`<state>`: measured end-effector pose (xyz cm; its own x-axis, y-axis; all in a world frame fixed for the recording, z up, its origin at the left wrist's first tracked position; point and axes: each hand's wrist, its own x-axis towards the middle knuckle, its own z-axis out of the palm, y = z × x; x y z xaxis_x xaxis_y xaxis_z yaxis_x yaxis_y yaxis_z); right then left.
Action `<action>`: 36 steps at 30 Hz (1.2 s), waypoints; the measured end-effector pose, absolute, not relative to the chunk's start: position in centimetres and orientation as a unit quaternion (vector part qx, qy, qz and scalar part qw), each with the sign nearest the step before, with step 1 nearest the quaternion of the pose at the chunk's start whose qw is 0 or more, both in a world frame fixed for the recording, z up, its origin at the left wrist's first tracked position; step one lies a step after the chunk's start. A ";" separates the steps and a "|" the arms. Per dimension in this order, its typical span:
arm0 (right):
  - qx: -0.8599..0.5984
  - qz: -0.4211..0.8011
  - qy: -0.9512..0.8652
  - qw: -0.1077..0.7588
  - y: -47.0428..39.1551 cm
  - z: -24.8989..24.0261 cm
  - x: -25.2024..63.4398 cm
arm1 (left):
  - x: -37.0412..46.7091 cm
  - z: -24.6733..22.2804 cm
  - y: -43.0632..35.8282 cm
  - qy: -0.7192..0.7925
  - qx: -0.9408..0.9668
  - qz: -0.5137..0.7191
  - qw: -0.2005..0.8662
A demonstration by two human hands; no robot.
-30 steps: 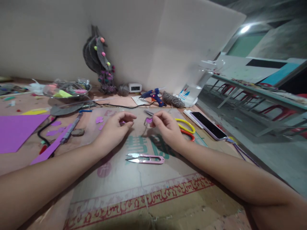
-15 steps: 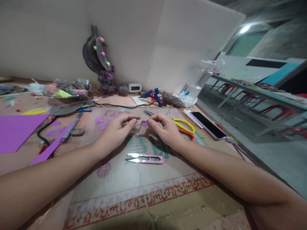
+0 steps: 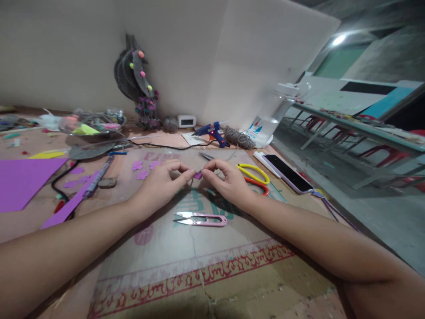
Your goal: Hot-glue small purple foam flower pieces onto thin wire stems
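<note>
A small purple piece (image 3: 198, 175), seemingly a paper or foam flower, is pinched between my two hands above the work mat. My left hand (image 3: 171, 179) closes thumb and forefinger at its left edge, and a bit of grey yarn (image 3: 191, 182) hangs by those fingertips. My right hand (image 3: 226, 179) pinches the piece from the right. Pink thread snips (image 3: 201, 219) lie on the mat below my hands. Scissors with yellow and orange handles (image 3: 254, 173) lie partly behind my right hand. Several purple flower cut-outs (image 3: 142, 174) rest beyond my left hand.
A blue glue gun (image 3: 214, 132), a grey yarn bundle (image 3: 239, 137) and a small white clock (image 3: 187, 121) stand at the back. A phone (image 3: 288, 173) lies at right. Purple sheet (image 3: 26, 184) and a metal bowl of supplies (image 3: 93, 126) are at left.
My hands have drawn together, and my left fingertips have moved right to the purple piece. The yarn loop between them shows less now.
</note>
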<state>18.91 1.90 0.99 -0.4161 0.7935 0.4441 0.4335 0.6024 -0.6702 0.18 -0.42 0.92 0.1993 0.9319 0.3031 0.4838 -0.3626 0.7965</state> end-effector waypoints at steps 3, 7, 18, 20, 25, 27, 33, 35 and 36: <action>-0.373 0.266 -0.806 0.376 1.8 1.1 18.9 | 0.2 1.0 -0.4 0.487 0.728 0.403 0.265; -0.388 0.291 -0.800 0.354 1.7 1.2 18.8 | 0.0 0.8 -0.3 0.482 0.733 0.401 0.264; -0.407 0.260 -0.790 0.378 1.9 1.1 18.8 | 0.0 0.0 0.1 0.492 0.631 0.483 0.355; -0.407 0.256 -0.791 0.378 1.9 1.1 18.8 | -0.1 0.2 0.2 0.511 0.631 0.480 0.332; -0.411 0.264 -0.792 0.367 1.9 1.2 18.8 | -0.1 0.2 0.3 0.515 0.625 0.457 0.369; -0.412 0.264 -0.793 0.363 1.9 1.2 18.7 | -0.1 0.0 0.3 0.512 0.624 0.461 0.369; -0.413 0.259 -0.793 0.364 1.8 1.1 18.7 | 0.1 -0.5 0.4 0.452 0.620 0.476 0.429; -0.411 0.259 -0.794 0.365 1.8 1.1 18.7 | 0.2 -0.3 0.3 0.443 0.623 0.473 0.438; -0.409 0.259 -0.795 0.366 1.8 1.1 18.7 | 0.2 -0.2 0.3 0.442 0.628 0.468 0.437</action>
<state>18.70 1.78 1.12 -0.3971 0.8402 0.3694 0.4612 0.5306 -0.7111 0.21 0.27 -0.20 0.1711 0.9642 0.2027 0.1465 -0.2284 0.9625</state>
